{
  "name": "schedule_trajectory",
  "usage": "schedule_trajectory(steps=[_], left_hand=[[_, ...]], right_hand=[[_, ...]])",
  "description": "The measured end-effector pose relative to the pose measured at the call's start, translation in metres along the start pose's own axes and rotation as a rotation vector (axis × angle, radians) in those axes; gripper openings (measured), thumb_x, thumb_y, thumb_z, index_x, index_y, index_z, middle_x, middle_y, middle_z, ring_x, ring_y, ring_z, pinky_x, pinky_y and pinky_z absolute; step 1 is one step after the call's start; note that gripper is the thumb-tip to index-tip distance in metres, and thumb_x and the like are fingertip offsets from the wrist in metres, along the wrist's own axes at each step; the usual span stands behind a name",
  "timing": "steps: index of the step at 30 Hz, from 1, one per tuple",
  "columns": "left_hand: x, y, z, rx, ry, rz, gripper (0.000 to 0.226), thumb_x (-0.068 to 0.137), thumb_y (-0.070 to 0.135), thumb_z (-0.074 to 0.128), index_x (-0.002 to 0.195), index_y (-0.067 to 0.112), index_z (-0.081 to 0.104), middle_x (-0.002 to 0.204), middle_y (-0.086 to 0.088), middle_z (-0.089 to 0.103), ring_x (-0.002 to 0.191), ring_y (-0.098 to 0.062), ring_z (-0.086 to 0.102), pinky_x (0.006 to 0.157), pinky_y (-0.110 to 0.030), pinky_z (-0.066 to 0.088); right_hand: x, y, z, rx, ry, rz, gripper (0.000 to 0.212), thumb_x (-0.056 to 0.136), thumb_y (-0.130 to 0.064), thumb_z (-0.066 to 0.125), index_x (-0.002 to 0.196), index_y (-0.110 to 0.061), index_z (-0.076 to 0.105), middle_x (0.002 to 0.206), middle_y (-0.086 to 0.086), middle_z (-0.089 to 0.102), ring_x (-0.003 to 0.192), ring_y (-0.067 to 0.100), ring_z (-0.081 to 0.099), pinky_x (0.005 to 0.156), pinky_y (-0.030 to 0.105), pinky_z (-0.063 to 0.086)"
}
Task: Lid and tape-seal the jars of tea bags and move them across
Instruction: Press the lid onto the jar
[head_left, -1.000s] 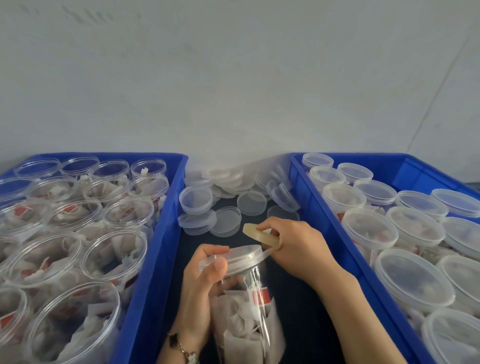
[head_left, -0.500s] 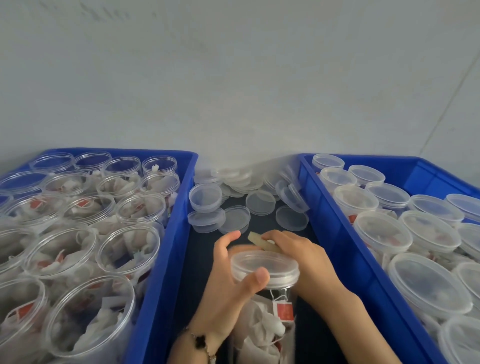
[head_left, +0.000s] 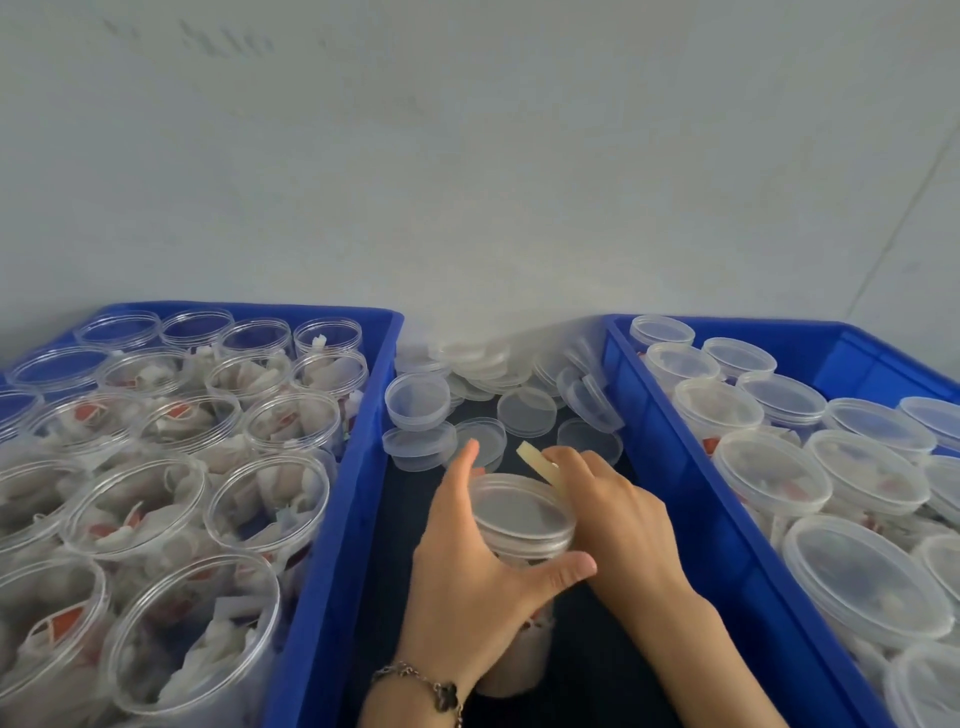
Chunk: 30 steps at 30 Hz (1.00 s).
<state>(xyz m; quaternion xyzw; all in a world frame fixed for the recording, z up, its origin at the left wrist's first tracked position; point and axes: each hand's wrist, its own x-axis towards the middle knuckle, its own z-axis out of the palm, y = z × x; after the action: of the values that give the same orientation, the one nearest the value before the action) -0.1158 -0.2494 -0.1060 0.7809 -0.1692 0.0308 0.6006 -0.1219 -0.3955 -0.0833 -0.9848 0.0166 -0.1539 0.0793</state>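
Observation:
A clear jar of tea bags (head_left: 519, 649) stands upright on the dark surface between two blue crates, with a translucent lid (head_left: 522, 512) on top. My left hand (head_left: 467, 587) wraps around the jar just under the lid, thumb across the front, index finger raised. My right hand (head_left: 613, 509) presses against the lid's right side and holds a small yellowish tape roll (head_left: 537, 460) at the far rim. The jar's lower body is mostly hidden behind my left hand.
The left blue crate (head_left: 332, 467) holds several open jars of tea bags. The right blue crate (head_left: 670, 436) holds several lidded jars. A heap of loose lids (head_left: 483, 395) lies on the dark surface beyond my hands, against the white wall.
The jar went from tilted toward me to upright. My left hand shifted from the lid's edge to around the jar's neck. My right hand with the tape moved round the rim's right side.

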Motion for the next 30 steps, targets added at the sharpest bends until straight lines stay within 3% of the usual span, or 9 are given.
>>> schedule_trajectory(steps=[4,6,9,12,14,17,21,27,30], left_hand=[[0.0,-0.012,0.0,-0.102,0.059,-0.058,0.115,0.04,0.056,0.084,0.134,0.051,0.017,0.109,0.026,0.055,0.101,0.02,0.049,0.074,0.002,0.039],[-0.001,-0.017,-0.001,-0.085,0.076,-0.051,0.117,0.039,0.064,0.08,0.134,0.053,0.013,0.105,0.03,0.057,0.1,0.018,0.051,0.075,-0.003,0.042],[0.002,-0.022,-0.008,-0.081,0.127,-0.091,0.115,0.034,0.077,0.072,0.134,0.05,0.021,0.104,0.027,0.057,0.098,0.017,0.052,0.072,-0.011,0.043],[0.005,-0.028,-0.011,-0.102,0.165,-0.117,0.081,0.037,0.07,0.069,0.111,0.045,0.046,0.092,0.025,0.062,0.088,0.019,0.055,0.063,-0.008,0.047],[0.007,-0.029,-0.011,-0.104,0.155,-0.107,0.069,0.039,0.07,0.069,0.098,0.038,0.053,0.091,0.028,0.063,0.083,0.013,0.059,0.061,-0.009,0.048],[0.008,-0.03,-0.01,-0.132,0.14,-0.102,0.07,0.039,0.068,0.073,0.096,0.032,0.055,0.086,0.018,0.066,0.077,0.005,0.063,0.059,-0.014,0.05],[0.009,-0.03,-0.009,-0.129,0.129,-0.112,0.084,0.028,0.073,0.078,0.097,0.034,0.05,0.095,0.013,0.06,0.084,0.008,0.06,0.061,-0.008,0.047],[0.008,-0.034,-0.007,-0.07,0.181,-0.074,0.113,0.013,0.091,0.06,0.107,0.031,0.042,0.106,0.017,0.05,0.099,0.0,0.053,0.074,-0.013,0.044],[0.008,-0.034,-0.007,-0.071,0.167,-0.083,0.111,0.01,0.09,0.061,0.103,0.034,0.04,0.105,0.019,0.047,0.097,0.002,0.052,0.07,-0.008,0.043]], right_hand=[[-0.003,0.0,0.008,0.028,-0.058,-0.054,0.052,0.09,-0.036,0.057,0.134,-0.029,0.031,0.12,-0.008,0.05,0.092,0.012,0.059,0.074,0.027,0.051],[-0.002,0.008,0.01,0.096,-0.122,-0.033,0.054,0.087,-0.037,0.061,0.135,-0.035,0.033,0.12,-0.012,0.051,0.097,0.009,0.057,0.079,0.027,0.051],[-0.003,0.025,0.006,0.483,-0.315,0.002,0.063,0.081,-0.027,0.069,0.131,-0.051,0.038,0.108,-0.017,0.059,0.096,0.001,0.059,0.085,0.028,0.053],[-0.013,0.032,0.007,0.789,-0.495,0.025,0.081,0.078,-0.021,0.072,0.127,-0.068,0.027,0.093,-0.008,0.066,0.086,0.004,0.064,0.08,0.024,0.053],[-0.018,0.03,0.008,0.891,-0.523,0.036,0.077,0.078,-0.024,0.073,0.126,-0.068,0.032,0.093,-0.005,0.066,0.079,0.005,0.065,0.071,0.02,0.051],[-0.019,0.028,0.0,0.856,-0.482,0.021,0.065,0.072,-0.045,0.078,0.12,-0.067,0.041,0.106,-0.015,0.063,0.082,-0.006,0.061,0.071,0.015,0.049],[-0.018,0.027,-0.029,0.584,-0.344,0.075,0.061,0.056,-0.071,0.07,0.104,-0.078,0.033,0.104,-0.029,0.051,0.092,-0.001,0.055,0.086,0.027,0.05],[-0.042,-0.003,-0.061,0.349,-0.296,0.1,0.076,0.029,-0.101,0.024,0.099,-0.088,-0.001,0.084,-0.031,0.043,0.086,-0.001,0.052,0.079,0.025,0.046],[-0.041,0.005,-0.05,0.321,-0.252,0.151,0.067,0.052,-0.091,0.039,0.105,-0.086,-0.002,0.093,-0.029,0.043,0.09,0.001,0.049,0.081,0.026,0.045]])
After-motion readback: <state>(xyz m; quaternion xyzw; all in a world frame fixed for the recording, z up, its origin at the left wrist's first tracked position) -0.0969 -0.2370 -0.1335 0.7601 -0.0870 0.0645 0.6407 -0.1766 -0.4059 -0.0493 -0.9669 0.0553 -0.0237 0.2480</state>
